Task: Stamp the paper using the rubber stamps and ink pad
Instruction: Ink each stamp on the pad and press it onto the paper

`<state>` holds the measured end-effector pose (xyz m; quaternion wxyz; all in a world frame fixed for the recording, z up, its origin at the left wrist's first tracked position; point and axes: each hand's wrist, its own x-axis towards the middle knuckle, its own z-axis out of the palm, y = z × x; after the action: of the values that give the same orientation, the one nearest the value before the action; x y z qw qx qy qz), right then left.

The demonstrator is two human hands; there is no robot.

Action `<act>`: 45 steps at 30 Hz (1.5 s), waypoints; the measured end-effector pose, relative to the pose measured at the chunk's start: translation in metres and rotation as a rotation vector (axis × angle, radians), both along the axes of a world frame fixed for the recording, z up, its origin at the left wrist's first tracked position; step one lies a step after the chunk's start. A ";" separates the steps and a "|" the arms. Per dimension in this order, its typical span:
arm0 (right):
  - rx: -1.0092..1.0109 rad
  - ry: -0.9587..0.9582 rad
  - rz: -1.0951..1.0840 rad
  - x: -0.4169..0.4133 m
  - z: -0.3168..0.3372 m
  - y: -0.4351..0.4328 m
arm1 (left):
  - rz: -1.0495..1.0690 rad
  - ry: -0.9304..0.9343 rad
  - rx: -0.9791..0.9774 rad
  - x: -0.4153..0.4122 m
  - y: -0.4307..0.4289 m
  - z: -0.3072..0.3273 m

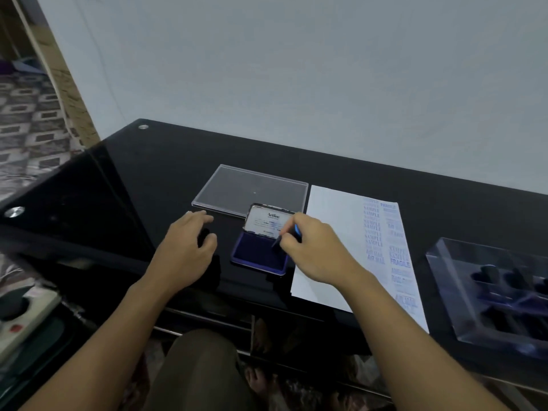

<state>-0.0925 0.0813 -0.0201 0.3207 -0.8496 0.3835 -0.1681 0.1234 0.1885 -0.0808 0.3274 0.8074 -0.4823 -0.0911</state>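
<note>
Your right hand's fingers point(296, 223) were curled together and clamped on a small dark stamp point(278, 242). The right hand point(314, 250) was above the right-hand part of the ink pad point(255, 256). The stamp's lower end sat at the blue pad surface. Blur meant actual contact could not be confirmed. The pad's hinged lid point(267, 222) stood open and tilted back, directly behind your knuckles. The key relation was that the paper point(329, 232) lay immediately to the right of the pad, edge nearly touching edge. It was on the same side as the hand holding the stamp. The sheet's long axis ran away from you towards the far edge of the table point(148, 179), skewed slightly to the left. Rows of blue prints point(373, 229) filled the right half of the sheet, and the bare strip was the half nearest the pad. Judgement: a short carry to the right would have reached unprinted paper, and your right hand was much the nearer one. Your left hand point(184, 244) rested on the table left of the pad with its fingers loosely spread, apparently holding nothing. A clear cover point(249, 188) lay flat behind the pad. A clear tray point(462, 292) holding more dark stamps sat beyond the paper's right edge.
</note>
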 end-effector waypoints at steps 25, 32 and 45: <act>-0.180 0.339 0.106 0.032 -0.015 0.003 | 0.060 -0.256 0.034 -0.011 -0.005 -0.026; -0.157 0.329 0.061 0.033 -0.013 0.008 | 0.075 -0.269 0.032 -0.013 -0.007 -0.026; -0.034 0.277 -0.009 0.033 -0.009 0.014 | 0.082 -0.268 0.050 -0.014 -0.007 -0.024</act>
<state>-0.0599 0.0955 -0.0290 0.2492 -0.8682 0.4252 -0.0570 0.1095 0.1811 -0.1052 0.2433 0.8394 -0.4858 0.0188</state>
